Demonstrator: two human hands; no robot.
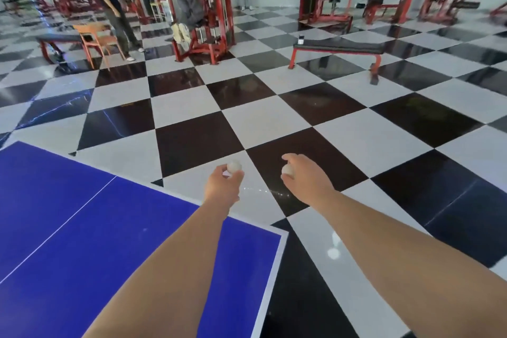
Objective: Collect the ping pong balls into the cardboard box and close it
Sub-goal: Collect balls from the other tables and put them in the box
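Note:
My left hand (223, 186) is stretched out past the corner of the blue ping pong table (82, 228) and pinches a white ping pong ball (233, 166) in its fingertips. My right hand (307, 181) is out over the checkered floor, fingers curled around a second white ping pong ball (287, 170), which is partly hidden by the fingers. The cardboard box is not in view.
Black-and-white checkered floor (274, 107) spreads ahead. A red-framed black bench (337, 48) stands ahead right, an orange chair (96, 38) and another bench at the far left. Red gym machines (211, 3) line the back. A person (112, 3) stands by the chair, another hangs on a machine.

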